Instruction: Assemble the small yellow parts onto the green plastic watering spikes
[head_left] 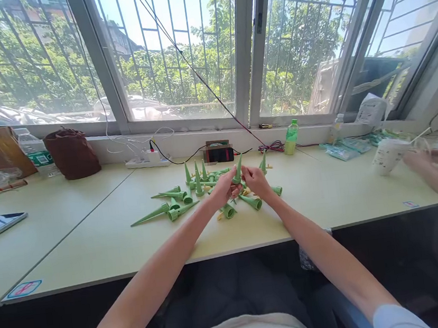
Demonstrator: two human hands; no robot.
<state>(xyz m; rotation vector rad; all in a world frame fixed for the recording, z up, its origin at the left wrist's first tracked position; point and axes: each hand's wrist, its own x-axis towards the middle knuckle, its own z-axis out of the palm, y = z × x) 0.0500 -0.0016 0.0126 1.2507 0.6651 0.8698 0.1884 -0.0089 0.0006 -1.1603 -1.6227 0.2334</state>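
Observation:
My left hand (223, 189) is closed around a green plastic watering spike (238, 169), its pointed tip upward. Close against it on the right is my right hand (256, 181), fingers bent in a pinch beside the spike; whatever they grip is hidden. Around both hands are several more green spikes. Some stand upright, like the tall cone (198, 181) left of my hands, and others lie on their sides, like the long spike (150, 215). A hollow green end (229, 211) faces me below my left hand, and small yellow parts show among the pile.
Along the sill side of the pale table (105, 247) are a phone (220, 155), a power strip (147, 163), a green bottle (291, 138) and a brown bag (72, 153). At right, another person's hands (422, 163) are by a white bag (389, 156).

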